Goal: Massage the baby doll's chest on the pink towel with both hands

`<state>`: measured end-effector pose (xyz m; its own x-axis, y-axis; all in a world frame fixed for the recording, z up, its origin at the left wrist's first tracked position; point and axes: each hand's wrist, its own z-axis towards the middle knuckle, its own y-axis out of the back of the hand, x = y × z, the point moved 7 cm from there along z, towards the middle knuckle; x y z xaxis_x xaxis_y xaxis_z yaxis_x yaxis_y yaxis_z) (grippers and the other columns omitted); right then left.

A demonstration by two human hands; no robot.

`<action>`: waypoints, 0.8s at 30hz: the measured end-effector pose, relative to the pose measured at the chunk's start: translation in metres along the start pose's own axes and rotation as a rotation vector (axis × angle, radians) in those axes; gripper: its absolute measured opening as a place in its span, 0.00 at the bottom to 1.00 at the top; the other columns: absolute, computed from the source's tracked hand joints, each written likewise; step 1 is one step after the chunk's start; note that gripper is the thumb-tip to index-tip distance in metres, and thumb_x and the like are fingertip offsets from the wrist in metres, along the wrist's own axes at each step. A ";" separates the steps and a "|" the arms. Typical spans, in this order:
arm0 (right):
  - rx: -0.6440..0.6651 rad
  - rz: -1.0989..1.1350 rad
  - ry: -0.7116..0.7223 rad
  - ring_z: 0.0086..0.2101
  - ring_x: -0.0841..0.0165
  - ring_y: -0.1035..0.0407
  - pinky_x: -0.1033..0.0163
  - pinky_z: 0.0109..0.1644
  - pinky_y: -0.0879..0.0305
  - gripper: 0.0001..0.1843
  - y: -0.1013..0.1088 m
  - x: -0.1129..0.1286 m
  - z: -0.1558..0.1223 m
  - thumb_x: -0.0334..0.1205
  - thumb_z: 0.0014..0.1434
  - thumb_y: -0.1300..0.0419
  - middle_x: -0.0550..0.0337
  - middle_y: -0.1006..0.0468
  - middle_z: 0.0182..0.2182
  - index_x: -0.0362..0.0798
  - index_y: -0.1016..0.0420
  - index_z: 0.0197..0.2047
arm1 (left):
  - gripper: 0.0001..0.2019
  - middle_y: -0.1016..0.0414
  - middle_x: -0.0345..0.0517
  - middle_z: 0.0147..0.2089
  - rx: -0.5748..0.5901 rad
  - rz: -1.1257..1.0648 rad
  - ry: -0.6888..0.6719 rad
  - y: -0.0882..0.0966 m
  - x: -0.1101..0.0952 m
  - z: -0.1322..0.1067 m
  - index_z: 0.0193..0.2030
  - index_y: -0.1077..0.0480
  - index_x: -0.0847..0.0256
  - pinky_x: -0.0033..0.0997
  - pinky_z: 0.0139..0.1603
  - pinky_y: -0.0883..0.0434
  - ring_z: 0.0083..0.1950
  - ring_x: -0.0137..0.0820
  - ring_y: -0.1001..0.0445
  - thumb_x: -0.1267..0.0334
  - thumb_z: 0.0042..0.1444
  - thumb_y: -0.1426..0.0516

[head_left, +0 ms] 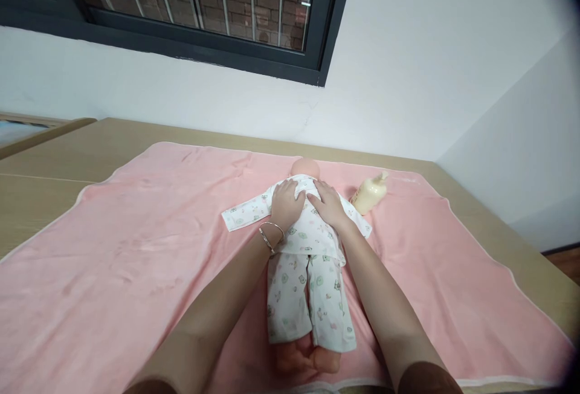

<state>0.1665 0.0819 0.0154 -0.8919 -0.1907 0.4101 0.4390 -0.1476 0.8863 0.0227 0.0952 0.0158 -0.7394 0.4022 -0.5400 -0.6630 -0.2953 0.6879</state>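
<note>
A baby doll [304, 169] in white patterned pyjamas [312, 297] lies lengthwise on a pink blanket [136, 249], head away from me and bare feet toward me. My left hand [285, 203], with a thin bracelet on the wrist, rests on the doll's upper chest with fingers curled at the collar. My right hand [328, 203] lies flat on the other side of the chest, fingers stretched toward the collar. Both hands touch the pyjama top.
A cream squeeze bottle [369, 193] lies on the blanket just right of the doll's shoulder. The blanket covers a wooden table [40, 182] set against a white wall. A dark-framed barred window [203, 13] is above.
</note>
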 end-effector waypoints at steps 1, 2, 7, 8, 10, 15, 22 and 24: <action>-0.001 0.001 0.002 0.72 0.58 0.52 0.47 0.75 0.59 0.34 0.000 0.000 0.000 0.53 0.72 0.52 0.47 0.44 0.73 0.45 0.43 0.74 | 0.20 0.25 0.59 0.64 -0.004 -0.003 -0.004 0.000 0.000 0.000 0.59 0.27 0.66 0.50 0.73 0.40 0.69 0.45 0.31 0.60 0.65 0.48; -0.004 0.003 0.005 0.72 0.59 0.52 0.47 0.75 0.59 0.34 -0.001 -0.001 0.001 0.53 0.72 0.52 0.47 0.44 0.73 0.45 0.43 0.74 | 0.20 0.25 0.59 0.64 -0.009 -0.006 -0.007 0.000 0.001 0.000 0.59 0.27 0.66 0.51 0.73 0.40 0.68 0.46 0.31 0.60 0.65 0.48; -0.010 0.001 0.008 0.72 0.58 0.51 0.47 0.75 0.58 0.34 -0.003 -0.004 0.002 0.53 0.72 0.51 0.46 0.43 0.73 0.45 0.43 0.74 | 0.19 0.24 0.58 0.63 -0.049 -0.007 -0.004 -0.002 0.004 0.000 0.58 0.27 0.63 0.52 0.72 0.38 0.67 0.46 0.29 0.60 0.64 0.47; -0.009 0.000 0.006 0.72 0.58 0.51 0.47 0.75 0.58 0.34 -0.003 -0.004 0.002 0.54 0.72 0.51 0.47 0.44 0.73 0.46 0.43 0.74 | 0.18 0.24 0.57 0.62 -0.054 -0.008 -0.006 -0.002 0.004 0.000 0.57 0.26 0.62 0.52 0.72 0.38 0.67 0.46 0.29 0.60 0.64 0.47; -0.006 -0.002 0.002 0.72 0.59 0.52 0.47 0.75 0.58 0.34 -0.003 -0.003 0.001 0.54 0.72 0.52 0.47 0.44 0.73 0.47 0.43 0.75 | 0.18 0.23 0.56 0.62 -0.057 -0.009 -0.009 -0.002 0.004 0.000 0.57 0.26 0.61 0.52 0.72 0.37 0.66 0.46 0.28 0.60 0.64 0.47; -0.001 0.002 -0.009 0.72 0.58 0.51 0.47 0.75 0.59 0.34 -0.003 -0.003 0.000 0.53 0.72 0.52 0.46 0.44 0.73 0.45 0.43 0.75 | 0.17 0.22 0.56 0.60 -0.061 -0.010 -0.017 -0.001 0.003 0.000 0.56 0.26 0.61 0.50 0.71 0.36 0.65 0.45 0.28 0.61 0.63 0.47; -0.007 0.022 -0.011 0.72 0.58 0.51 0.47 0.75 0.59 0.35 -0.002 -0.002 0.000 0.53 0.71 0.51 0.46 0.44 0.73 0.45 0.42 0.74 | 0.17 0.22 0.56 0.60 -0.071 -0.011 -0.026 -0.001 0.003 0.000 0.56 0.27 0.61 0.50 0.70 0.35 0.64 0.45 0.27 0.61 0.63 0.47; -0.008 0.024 -0.009 0.72 0.58 0.51 0.47 0.75 0.59 0.34 -0.001 -0.002 -0.001 0.53 0.71 0.52 0.46 0.44 0.73 0.44 0.42 0.74 | 0.17 0.22 0.55 0.60 -0.071 -0.011 -0.025 -0.001 0.003 0.000 0.56 0.27 0.61 0.50 0.70 0.35 0.64 0.45 0.27 0.61 0.63 0.47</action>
<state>0.1674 0.0818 0.0133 -0.8818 -0.1857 0.4335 0.4615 -0.1506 0.8743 0.0207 0.0970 0.0137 -0.7292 0.4272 -0.5345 -0.6786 -0.3506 0.6454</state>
